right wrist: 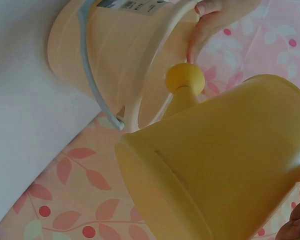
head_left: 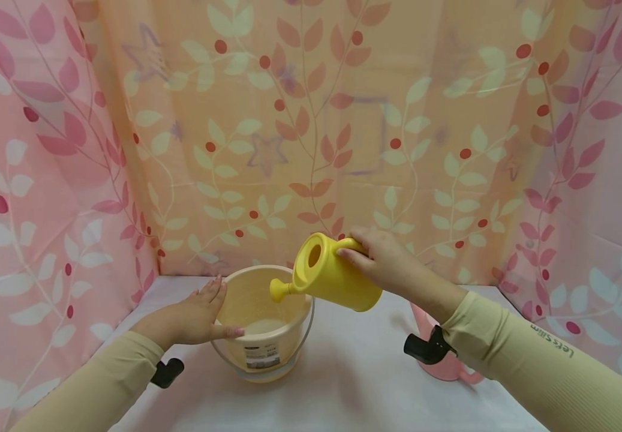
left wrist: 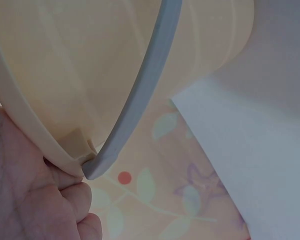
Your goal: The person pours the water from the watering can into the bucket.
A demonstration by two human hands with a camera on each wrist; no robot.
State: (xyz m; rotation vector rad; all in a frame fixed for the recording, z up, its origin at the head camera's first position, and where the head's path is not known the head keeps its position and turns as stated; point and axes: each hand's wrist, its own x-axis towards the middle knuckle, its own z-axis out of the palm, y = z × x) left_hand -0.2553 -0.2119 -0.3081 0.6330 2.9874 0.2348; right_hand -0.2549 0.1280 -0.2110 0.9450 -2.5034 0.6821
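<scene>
- While yellow watering can was held up, tilted, its rose was at mouth of cream bucket.
- R. hand: fingers wrapped round can's handle.
- Bucket: upright on white table, w/ front label, grey bail hanging fwd.
- L. hand: on bucket rim, fingers extended, thumb spread apart.
- Pink watering can: partly hidden behind R. sleeve.
- Backdrop: leaf-&-berry print.

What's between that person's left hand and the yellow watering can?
The open top of the cream bucket, as the head view shows; the left hand touches its rim.
</scene>
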